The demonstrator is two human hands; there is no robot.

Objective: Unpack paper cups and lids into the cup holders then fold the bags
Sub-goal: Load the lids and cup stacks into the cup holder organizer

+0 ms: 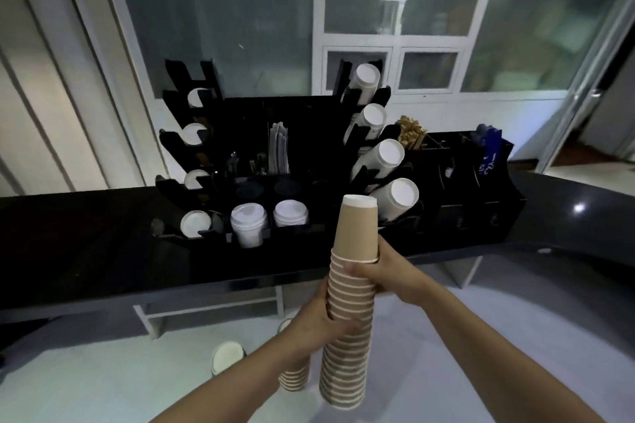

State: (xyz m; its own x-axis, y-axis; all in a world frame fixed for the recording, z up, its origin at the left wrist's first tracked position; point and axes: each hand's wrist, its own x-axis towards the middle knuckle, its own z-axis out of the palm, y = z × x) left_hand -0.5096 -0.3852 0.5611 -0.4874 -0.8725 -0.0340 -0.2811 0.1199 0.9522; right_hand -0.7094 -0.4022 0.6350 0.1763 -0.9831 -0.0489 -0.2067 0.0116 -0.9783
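Head view: a brown cup stack (348, 312) was gripped by both the left hand (319, 323) and right hand (388, 273); the right-side holder slots (381, 154) were seen filled, bags unseen.

**Layout at cup station**

Cup holder rack (261, 134) stands on the counter (86, 251), before the window (220, 10). Lid stacks (248, 216) sit in its front middle wells. Held cup stack (348, 302) rises before the rack's right arm. Two further stacks (226, 357) stand on the floor below.
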